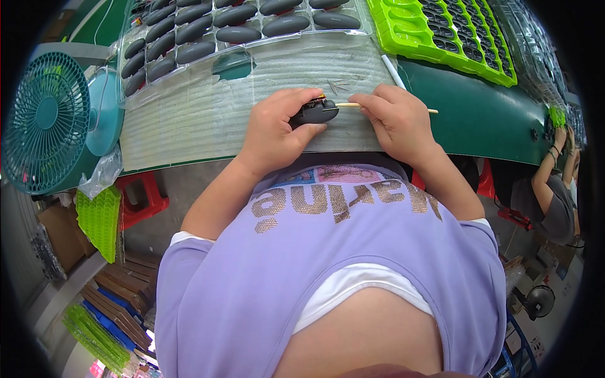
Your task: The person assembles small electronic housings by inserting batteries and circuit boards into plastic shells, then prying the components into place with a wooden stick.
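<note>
My left hand (280, 126) is closed around a dark grey oval casing (317, 113), thumb in front and fingers behind. Some small red and yellow parts show at the casing's upper edge. Between the fingertips of my right hand (398, 120) is a thin pale wooden stick (353, 105). Its left end meets the casing's right side, and its other end pokes out past my palm. Just beyond my hands, several thin metal pins (339, 84) lie on the foam sheet (189, 126).
Clear trays of dark oval casings (287, 25) stand at the back. A lime green tray (463, 53) of small black parts sits at the back right, near a white rod (393, 70). A teal fan (47, 120) is at the left. Another person's arm (547, 167) reaches in at the far right.
</note>
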Action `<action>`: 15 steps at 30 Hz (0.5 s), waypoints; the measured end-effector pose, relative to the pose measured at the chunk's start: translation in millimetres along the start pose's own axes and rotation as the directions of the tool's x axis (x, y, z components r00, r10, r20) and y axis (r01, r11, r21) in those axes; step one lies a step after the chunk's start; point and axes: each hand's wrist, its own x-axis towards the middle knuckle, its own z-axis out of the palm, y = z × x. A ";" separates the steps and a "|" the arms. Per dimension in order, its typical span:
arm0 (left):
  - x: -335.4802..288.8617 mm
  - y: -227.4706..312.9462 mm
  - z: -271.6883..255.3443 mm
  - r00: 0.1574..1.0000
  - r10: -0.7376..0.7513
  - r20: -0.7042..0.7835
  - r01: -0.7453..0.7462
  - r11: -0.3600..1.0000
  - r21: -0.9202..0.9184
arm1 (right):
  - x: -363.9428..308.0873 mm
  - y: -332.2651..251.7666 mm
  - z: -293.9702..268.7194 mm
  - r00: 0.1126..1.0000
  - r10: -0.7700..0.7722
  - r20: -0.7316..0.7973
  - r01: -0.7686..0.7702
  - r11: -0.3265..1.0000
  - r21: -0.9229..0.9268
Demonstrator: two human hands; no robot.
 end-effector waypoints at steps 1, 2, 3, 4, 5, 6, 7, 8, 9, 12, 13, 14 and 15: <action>0.7 0.7 0.3 1.000 0.004 -0.002 -0.004 1.000 0.010 | -1.0 -2.4 1.8 0.999 0.025 -0.032 -0.025 1.000 -0.009; 1.2 1.4 0.3 1.000 0.008 -0.002 -0.008 1.000 0.018 | -2.0 -2.6 3.2 0.999 0.027 -0.033 -0.027 1.000 -0.009; 1.2 1.8 0.1 1.000 0.008 0.000 -0.008 1.000 0.019 | -3.2 -2.7 4.5 0.998 0.028 -0.055 -0.028 1.000 0.003; 0.8 2.1 -0.5 1.000 0.000 0.013 0.000 1.000 0.031 | -4.2 -2.8 5.8 0.997 0.029 -0.078 -0.028 1.000 0.014; 1.0 2.3 -0.9 1.000 -0.008 0.026 0.007 0.999 0.044 | -4.3 -2.5 7.4 0.996 0.031 -0.080 -0.030 0.999 0.014; 1.0 2.3 -0.9 1.000 -0.007 0.028 0.006 0.999 0.045 | -4.0 -2.0 9.2 0.993 0.031 -0.113 -0.030 0.999 0.011; 0.8 1.8 -0.8 1.000 -0.008 0.030 0.007 0.999 0.043 | -3.9 -1.4 10.3 0.989 0.031 -0.146 -0.030 1.000 0.008; 0.4 1.5 -0.5 1.000 -0.009 0.030 0.008 0.999 0.041 | -4.3 -0.7 10.8 0.989 0.031 -0.147 -0.030 0.999 0.009; 0.5 1.3 -0.4 1.000 -0.009 0.030 0.008 0.999 0.041 | -4.6 -0.2 11.1 0.986 0.028 -0.163 -0.027 1.000 0.010; 1.2 1.4 -0.3 1.000 0.008 0.023 -0.010 0.998 0.057 | -4.7 -0.4 10.4 0.983 0.024 -0.182 -0.021 1.000 0.018; 1.5 2.2 -0.5 1.000 0.000 0.027 -0.002 0.998 0.059 | -4.6 -0.6 10.1 0.982 0.022 -0.186 -0.018 1.000 0.026; 1.6 2.6 -0.6 0.999 -0.008 0.032 0.006 0.998 0.061 | -4.6 -0.7 10.2 0.982 0.023 -0.186 -0.018 0.999 0.026; 1.6 2.7 -0.5 0.999 -0.008 0.033 0.006 0.998 0.061 | -4.6 -0.8 10.4 0.982 0.018 -0.189 -0.013 1.000 0.024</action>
